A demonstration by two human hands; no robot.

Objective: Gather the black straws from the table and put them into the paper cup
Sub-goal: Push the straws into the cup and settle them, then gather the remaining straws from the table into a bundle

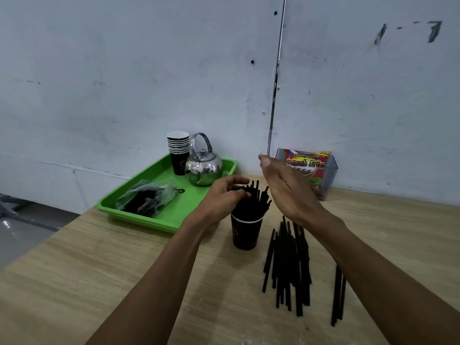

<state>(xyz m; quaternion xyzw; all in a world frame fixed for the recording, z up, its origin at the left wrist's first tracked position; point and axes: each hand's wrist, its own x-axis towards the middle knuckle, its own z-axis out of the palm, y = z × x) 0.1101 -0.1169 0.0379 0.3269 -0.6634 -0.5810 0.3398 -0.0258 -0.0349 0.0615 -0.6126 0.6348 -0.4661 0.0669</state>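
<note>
Fingers [240, 186] of the left hand [225, 195] curl loosely around the tops of the straws [254, 202] standing in the paper cup [246, 232], touching them on the near-left side, probably to bunch them so they do not splay; whether any straw is actually pinched is hard to tell, since the knuckles hide the contact. The right hand [286, 188] is held flat and open, fingers together and extended, empty, just beside the bundle on its right, as if to wall the straws in from the other side.

The cup stands upright on the table [124, 270], near the middle, just off the front corner of the green tray [159, 220]. It already looks well filled. A loose pile of straws [288, 265] lies flat on the table to the right of the cup, partly under the right forearm, with a few more straws [338, 295] apart toward the right edge. So the job seems about half done.

On the tray sit a kettle [202, 165], a stack of cups [178, 150] and a plastic bag [149, 197].
</note>
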